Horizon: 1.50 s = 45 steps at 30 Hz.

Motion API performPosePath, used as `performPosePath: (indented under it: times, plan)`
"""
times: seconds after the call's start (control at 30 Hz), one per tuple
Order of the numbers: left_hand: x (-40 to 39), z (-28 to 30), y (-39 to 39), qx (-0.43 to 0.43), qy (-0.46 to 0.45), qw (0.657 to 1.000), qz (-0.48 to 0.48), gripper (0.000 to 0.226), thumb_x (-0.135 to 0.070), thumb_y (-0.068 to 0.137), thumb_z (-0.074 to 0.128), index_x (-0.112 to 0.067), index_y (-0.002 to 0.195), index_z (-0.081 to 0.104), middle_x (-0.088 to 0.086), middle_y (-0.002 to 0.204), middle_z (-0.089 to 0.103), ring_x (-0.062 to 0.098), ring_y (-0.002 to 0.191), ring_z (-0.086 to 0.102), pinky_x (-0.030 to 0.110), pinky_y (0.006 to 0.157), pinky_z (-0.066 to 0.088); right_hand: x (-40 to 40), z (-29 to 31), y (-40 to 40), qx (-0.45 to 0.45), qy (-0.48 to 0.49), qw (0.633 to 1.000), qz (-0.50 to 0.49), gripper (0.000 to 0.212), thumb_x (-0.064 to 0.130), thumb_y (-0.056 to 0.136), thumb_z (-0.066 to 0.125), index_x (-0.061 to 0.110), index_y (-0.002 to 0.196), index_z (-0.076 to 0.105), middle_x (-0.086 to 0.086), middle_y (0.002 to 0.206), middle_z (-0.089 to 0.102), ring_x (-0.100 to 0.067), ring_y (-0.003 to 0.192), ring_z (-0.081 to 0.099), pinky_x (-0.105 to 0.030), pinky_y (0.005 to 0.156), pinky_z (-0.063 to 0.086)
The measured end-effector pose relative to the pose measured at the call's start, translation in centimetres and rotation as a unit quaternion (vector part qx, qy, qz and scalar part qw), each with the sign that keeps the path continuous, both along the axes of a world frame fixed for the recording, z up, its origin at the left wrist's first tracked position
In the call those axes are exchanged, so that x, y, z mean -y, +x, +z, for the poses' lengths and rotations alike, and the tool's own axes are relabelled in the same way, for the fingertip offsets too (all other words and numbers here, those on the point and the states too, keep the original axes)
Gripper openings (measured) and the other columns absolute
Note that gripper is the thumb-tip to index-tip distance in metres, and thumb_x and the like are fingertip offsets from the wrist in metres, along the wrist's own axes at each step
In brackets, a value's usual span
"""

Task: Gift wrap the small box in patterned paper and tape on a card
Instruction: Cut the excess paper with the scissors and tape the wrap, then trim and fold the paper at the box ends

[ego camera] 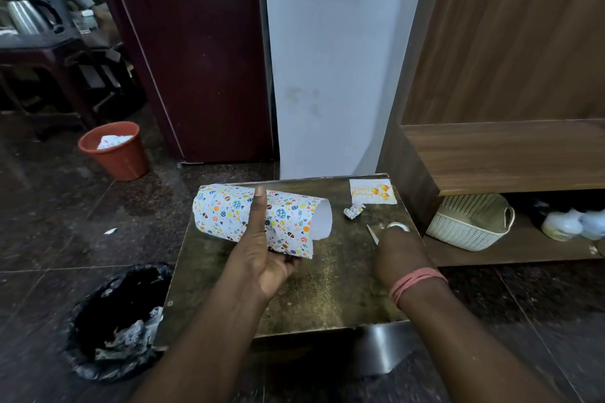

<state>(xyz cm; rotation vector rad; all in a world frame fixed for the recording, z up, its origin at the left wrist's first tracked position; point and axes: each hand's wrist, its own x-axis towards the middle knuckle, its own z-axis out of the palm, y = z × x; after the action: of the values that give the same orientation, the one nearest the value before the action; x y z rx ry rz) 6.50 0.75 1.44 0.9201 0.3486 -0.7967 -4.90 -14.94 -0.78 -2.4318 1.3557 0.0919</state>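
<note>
Two hands work over a small dark counter (327, 298). The left hand (262, 258) grips a curled sheet of patterned paper (229, 209), thumb up across its front and fingers tucked beneath; whether the small box sits inside the curl cannot be seen. The right hand (401, 252) reaches toward a roll of tape (398, 226) and a thin pale strip (372, 234), its fingers hidden behind its own back, so its grip cannot be told. A birthday card (371, 191) lies at the far right corner, a crumpled scrap (353, 210) just beside it. A black-lined bin (108, 321) stands on the floor to the left.
</note>
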Motion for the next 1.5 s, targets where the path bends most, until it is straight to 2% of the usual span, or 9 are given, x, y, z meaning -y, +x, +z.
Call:
performPosePath:
  times: [0.13,0.27,0.73,0.87,0.93,1.03,1.2,1.33,1.5]
  plan:
    - [-0.2,-0.2,0.2,-0.001,-0.006,1.0,-0.007,0.058,-0.051,0.085,0.076,-0.014,0.128,0.061,0.01,0.116,0.076,0.03,0.109,0.071,0.054,0.084,0.057,1.2,-1.3,0.0,0.022,-0.027,0.999,-0.003,0.009,0.022,0.094,0.059,0.02,0.088,0.052,-0.01,0.117,0.066,-0.027,0.11,0.064,-0.028,0.09,0.048]
    - [0.0,-0.2,0.3,0.008,-0.021,1.0,0.006,0.057,-0.045,0.087,0.076,-0.012,0.13,0.061,0.012,0.115,0.077,0.03,0.108,0.072,0.057,0.092,0.056,1.3,-2.2,-0.1,0.024,0.004,1.0,0.016,0.03,0.032,0.095,0.05,0.009,0.114,0.053,-0.019,0.132,0.057,-0.021,0.1,0.062,-0.034,0.1,0.048]
    - [-0.6,-1.0,1.3,-0.066,-0.049,0.996,-0.022,0.039,-0.037,0.095,0.072,-0.006,0.118,0.066,0.019,0.103,0.078,0.035,0.103,0.072,0.06,0.088,0.053,-0.7,-0.2,-0.6,-0.016,-0.023,1.0,0.012,0.024,0.022,0.097,0.058,0.009,0.118,0.059,-0.013,0.128,0.063,-0.029,0.122,0.059,-0.028,0.097,0.045]
    - [-0.8,-1.0,1.8,-0.073,-0.085,0.993,-0.025,0.038,-0.023,0.098,0.061,-0.005,0.132,0.061,0.018,0.118,0.074,0.036,0.116,0.069,0.059,0.105,0.047,-1.0,1.2,-0.6,0.008,0.122,0.993,0.006,0.009,0.016,0.085,0.066,0.009,0.079,0.063,-0.01,0.084,0.077,-0.022,0.08,0.076,-0.021,0.065,0.052]
    - [-0.8,-0.8,1.9,-0.066,-0.109,0.992,-0.022,0.039,-0.017,0.097,0.061,-0.003,0.133,0.06,0.019,0.119,0.074,0.037,0.116,0.069,0.06,0.106,0.047,-1.1,1.4,-0.3,0.109,0.281,0.953,-0.036,0.01,0.006,0.082,0.071,0.006,0.074,0.065,-0.009,0.07,0.075,-0.021,0.064,0.076,-0.024,0.062,0.058]
    - [-0.7,-0.7,2.3,-0.052,-0.126,0.99,0.019,0.041,-0.014,0.093,0.072,-0.002,0.131,0.062,0.019,0.117,0.074,0.035,0.112,0.071,0.06,0.099,0.054,-1.4,1.0,0.3,0.263,0.47,0.838,-0.088,0.02,-0.007,0.082,0.072,-0.017,0.098,0.067,-0.022,0.092,0.073,-0.027,0.074,0.075,-0.039,0.077,0.063]
    - [-0.7,-0.8,2.3,-0.066,-0.128,0.988,0.064,0.046,-0.013,0.086,0.08,-0.002,0.127,0.062,0.022,0.115,0.074,0.038,0.108,0.071,0.061,0.084,0.059,-3.4,1.0,1.2,0.343,0.614,0.7,-0.122,0.007,-0.012,0.084,0.07,-0.013,0.09,0.066,-0.02,0.088,0.068,-0.022,0.076,0.069,-0.029,0.061,0.062]
    - [-0.7,-0.4,2.4,-0.059,-0.131,0.986,0.088,0.04,-0.011,0.086,0.08,-0.004,0.123,0.064,0.019,0.111,0.076,0.035,0.101,0.074,0.059,0.073,0.062,-5.7,1.1,1.4,0.325,0.682,0.646,-0.107,0.019,0.0,0.067,0.079,-0.005,0.084,0.071,-0.013,0.081,0.069,-0.017,0.075,0.068,-0.028,0.061,0.062]
    - [-1.1,0.0,3.0,-0.035,-0.13,0.984,0.113,0.043,-0.011,0.085,0.081,-0.006,0.125,0.064,0.017,0.107,0.077,0.034,0.102,0.074,0.058,0.079,0.06,-6.0,1.7,1.2,0.269,0.711,0.646,-0.062,0.02,0.011,0.068,0.081,0.0,0.083,0.075,-0.012,0.084,0.064,-0.017,0.078,0.062,-0.03,0.063,0.062]
